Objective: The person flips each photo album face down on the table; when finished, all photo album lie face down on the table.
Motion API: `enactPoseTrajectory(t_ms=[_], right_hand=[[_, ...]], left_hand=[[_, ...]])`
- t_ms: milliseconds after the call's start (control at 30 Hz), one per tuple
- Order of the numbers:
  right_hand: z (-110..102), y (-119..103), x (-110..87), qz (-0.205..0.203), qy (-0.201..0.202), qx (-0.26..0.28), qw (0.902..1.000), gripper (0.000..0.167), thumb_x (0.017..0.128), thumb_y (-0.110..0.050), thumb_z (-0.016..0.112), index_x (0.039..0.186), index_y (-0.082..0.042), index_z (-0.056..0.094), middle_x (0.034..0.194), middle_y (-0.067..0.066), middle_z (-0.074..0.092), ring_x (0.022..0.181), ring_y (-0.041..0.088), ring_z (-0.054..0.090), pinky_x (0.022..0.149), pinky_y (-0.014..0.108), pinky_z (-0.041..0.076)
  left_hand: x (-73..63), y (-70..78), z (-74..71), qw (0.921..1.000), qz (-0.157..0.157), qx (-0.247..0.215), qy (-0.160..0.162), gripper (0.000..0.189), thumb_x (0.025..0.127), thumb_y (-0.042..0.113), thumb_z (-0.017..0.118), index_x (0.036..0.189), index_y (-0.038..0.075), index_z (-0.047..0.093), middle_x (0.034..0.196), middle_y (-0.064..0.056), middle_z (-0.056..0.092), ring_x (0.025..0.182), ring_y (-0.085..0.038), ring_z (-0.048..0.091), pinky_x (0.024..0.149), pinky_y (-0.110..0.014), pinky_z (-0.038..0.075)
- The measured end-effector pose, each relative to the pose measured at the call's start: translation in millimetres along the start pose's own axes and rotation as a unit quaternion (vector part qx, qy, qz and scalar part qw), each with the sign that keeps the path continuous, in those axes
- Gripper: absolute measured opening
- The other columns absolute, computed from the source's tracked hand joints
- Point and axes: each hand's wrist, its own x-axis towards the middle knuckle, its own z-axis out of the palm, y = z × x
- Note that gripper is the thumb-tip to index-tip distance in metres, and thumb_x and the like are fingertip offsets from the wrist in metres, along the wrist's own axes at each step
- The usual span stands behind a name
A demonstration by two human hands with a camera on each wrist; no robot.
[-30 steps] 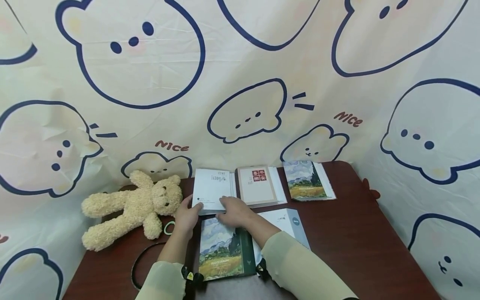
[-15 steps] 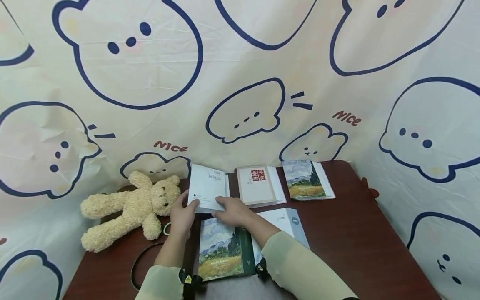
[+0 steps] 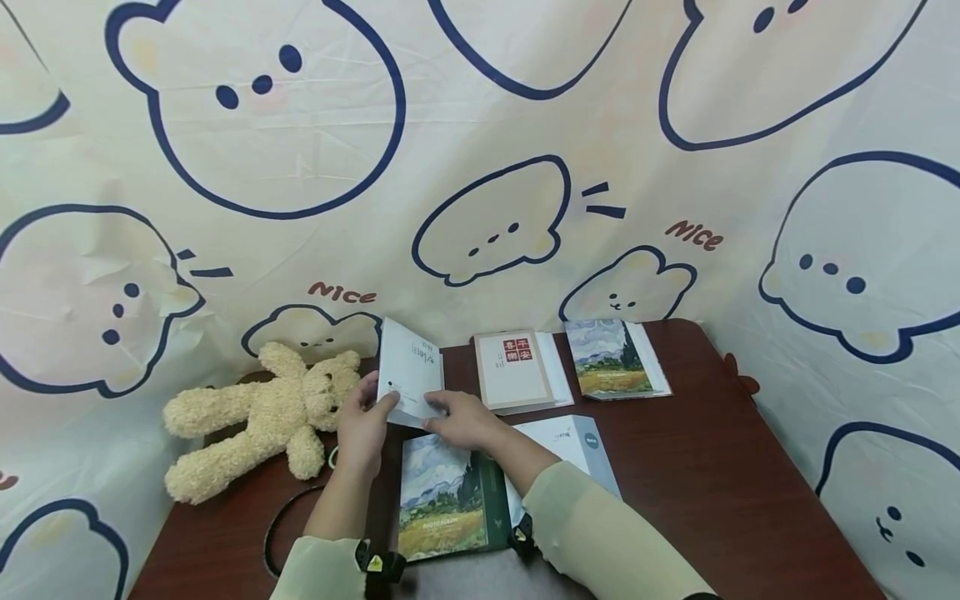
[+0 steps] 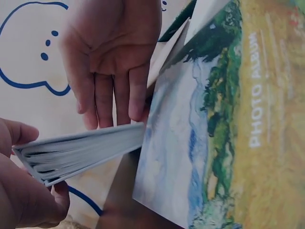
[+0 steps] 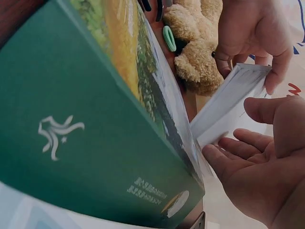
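Observation:
A white photo album [image 3: 408,367] with dark lettering stands tilted above the table. My left hand [image 3: 360,435] pinches its lower left corner, thumb on the cover and fingers behind; the left wrist view shows the page edges [image 4: 71,155] between them. At the lower right corner is my right hand [image 3: 467,423]. Its fingers look fairly straight in both wrist views, with the tips [image 5: 209,150] at the album's edge; whether they bear any weight I cannot tell. Just below lies a green-spined photo album [image 3: 442,500] with a painted landscape cover.
A plush bear [image 3: 277,412] lies to the left, with a pale green ring [image 3: 332,456] and a black cable [image 3: 272,529] nearby. Behind stand a beige album [image 3: 513,369] and a smaller landscape album [image 3: 611,358]. A white-and-blue box-like album [image 3: 573,450] lies under my right forearm.
The white album has shifted slightly left and turned, so its cover looks narrower and its upper left corner stands higher. My left hand has moved a little left with it.

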Motion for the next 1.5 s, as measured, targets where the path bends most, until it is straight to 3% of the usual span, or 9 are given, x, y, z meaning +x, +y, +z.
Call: enactPoseTrajectory(t_ms=[200, 500, 967, 1100, 1267, 1400, 1500], right_hand=[[-0.3, -4.4, -0.7, 0.001, -0.005, 0.044, 0.999, 0.053, 0.101, -0.029, 0.065, 0.151, -0.016, 0.056, 0.149, 0.007, 0.059, 0.137, 0.026, 0.054, 0.108, 0.044, 0.048], [0.7, -9.9, -1.5, 0.006, -0.011, 0.101, 0.9949, 0.049, 0.103, -0.029, 0.063, 0.151, -0.019, 0.056, 0.149, 0.006, 0.058, 0.139, 0.025, 0.053, 0.111, 0.044, 0.046], [-8.3, -12.5, -1.6, 0.038, 0.006, 0.175, 0.9838, 0.052, 0.106, -0.05, 0.054, 0.151, -0.025, 0.056, 0.151, 0.003, 0.056, 0.14, 0.029, 0.051, 0.113, 0.054, 0.043], [-11.9, -14.1, -2.4, 0.035, 0.017, 0.214, 0.9762, 0.053, 0.106, -0.05, 0.054, 0.151, -0.023, 0.056, 0.152, 0.005, 0.055, 0.138, 0.029, 0.053, 0.111, 0.053, 0.045], [-16.4, -14.0, -2.6, 0.023, 0.024, 0.294, 0.9552, 0.048, 0.109, -0.04, 0.052, 0.151, -0.016, 0.055, 0.154, 0.008, 0.052, 0.139, 0.029, 0.052, 0.109, 0.046, 0.048], [-23.5, -14.5, -4.8, 0.018, 0.027, 0.344, 0.9384, 0.048, 0.11, -0.038, 0.051, 0.151, -0.014, 0.055, 0.151, 0.009, 0.054, 0.136, 0.028, 0.056, 0.11, 0.048, 0.047], [-28.7, -14.3, -6.1, 0.012, 0.024, 0.357, 0.9338, 0.049, 0.109, -0.039, 0.053, 0.151, -0.014, 0.055, 0.148, 0.008, 0.058, 0.132, 0.025, 0.059, 0.11, 0.048, 0.047]], left_hand=[[-4.5, 9.7, 0.9, 1.0, 0.004, -0.004, -0.005, 0.064, 0.102, 0.016, 0.067, 0.158, 0.007, 0.038, 0.157, -0.016, 0.041, 0.135, -0.032, 0.047, 0.11, -0.053, 0.045], [-4.7, 18.9, 3.5, 0.9999, -0.001, 0.015, 0.002, 0.067, 0.098, 0.014, 0.072, 0.156, 0.006, 0.04, 0.151, -0.016, 0.047, 0.13, -0.032, 0.051, 0.107, -0.052, 0.048], [-4.6, 21.9, 14.9, 0.9994, 0.021, 0.01, -0.025, 0.074, 0.094, 0.013, 0.078, 0.156, 0.006, 0.038, 0.145, -0.017, 0.046, 0.128, -0.03, 0.048, 0.103, -0.048, 0.047], [-4.9, 20.5, 18.0, 0.9985, 0.033, -0.014, -0.043, 0.08, 0.091, 0.01, 0.08, 0.157, 0.004, 0.034, 0.151, -0.017, 0.042, 0.133, -0.029, 0.044, 0.104, -0.042, 0.046], [-5.9, 18.0, 21.2, 0.9975, 0.03, -0.019, -0.061, 0.087, 0.091, 0.012, 0.081, 0.161, 0.007, 0.029, 0.156, -0.014, 0.038, 0.136, -0.028, 0.042, 0.101, -0.032, 0.047], [-6.1, 16.5, 24.4, 0.9971, 0.017, 0.006, -0.074, 0.093, 0.09, 0.017, 0.083, 0.163, 0.011, 0.026, 0.158, -0.015, 0.037, 0.138, -0.03, 0.042, 0.106, -0.039, 0.045], [-5.3, 14.9, 26.9, 0.9962, 0.019, 0.012, -0.084, 0.095, 0.088, 0.014, 0.084, 0.163, 0.011, 0.027, 0.157, -0.016, 0.037, 0.14, -0.031, 0.042, 0.109, -0.044, 0.044]])
